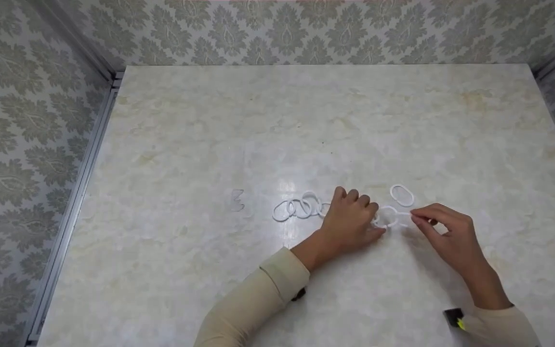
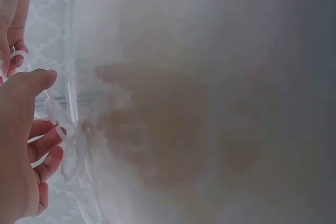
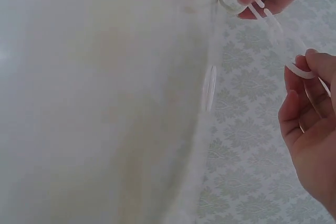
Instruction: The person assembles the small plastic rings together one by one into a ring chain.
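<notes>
A chain of white oval plastic links (image 1: 281,220) lies on the table, running from the left to beneath my left hand (image 1: 347,221). That hand grips the chain near its right end, its thumb and curled fingers around the links (image 2: 80,153). Between thumb and fingertips, my right hand (image 1: 453,236) pinches a white link (image 3: 300,72) stretched toward the left hand. A gap shows between that link's ends in the right wrist view. Part of the chain is hidden under the left hand. One loose oval link (image 1: 408,189) lies just beyond the right fingertips.
The pale marbled table (image 1: 200,125) spreads around the hands. A small clear jagged-edged piece (image 1: 237,200) lies left of the chain. Patterned walls (image 1: 284,33) stand behind and at the sides, with a metal rail (image 1: 80,193) along the left edge.
</notes>
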A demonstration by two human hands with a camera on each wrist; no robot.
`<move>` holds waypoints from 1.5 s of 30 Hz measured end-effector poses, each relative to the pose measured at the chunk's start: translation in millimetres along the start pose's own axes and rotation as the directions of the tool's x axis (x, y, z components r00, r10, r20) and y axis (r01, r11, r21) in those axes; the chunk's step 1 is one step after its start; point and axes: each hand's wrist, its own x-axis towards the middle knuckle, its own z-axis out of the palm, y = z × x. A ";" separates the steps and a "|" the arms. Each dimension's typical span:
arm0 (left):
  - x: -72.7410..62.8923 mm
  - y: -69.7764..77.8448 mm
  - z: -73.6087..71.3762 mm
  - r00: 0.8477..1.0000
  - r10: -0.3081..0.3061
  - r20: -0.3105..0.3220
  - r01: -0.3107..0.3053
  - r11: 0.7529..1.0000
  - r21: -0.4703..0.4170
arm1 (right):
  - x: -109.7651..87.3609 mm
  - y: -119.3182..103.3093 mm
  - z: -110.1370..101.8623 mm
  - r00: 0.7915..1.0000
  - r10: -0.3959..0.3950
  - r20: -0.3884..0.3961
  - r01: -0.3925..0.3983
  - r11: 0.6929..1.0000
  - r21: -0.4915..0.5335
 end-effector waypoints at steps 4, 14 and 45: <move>1.3 1.6 -2.3 1.000 -0.005 0.021 0.005 1.000 -0.001 | 2.1 3.1 0.0 1.000 -0.007 -0.030 0.007 1.000 0.003; 3.9 15.2 -7.7 0.999 -0.010 -0.040 0.008 0.999 -0.051 | 9.9 -2.0 1.2 0.991 0.125 -0.054 -0.125 0.992 0.011; 6.5 24.1 -2.6 0.972 0.069 -0.224 -0.058 0.997 0.058 | 39.3 18.5 -19.3 0.909 0.379 0.172 -0.360 0.923 -0.133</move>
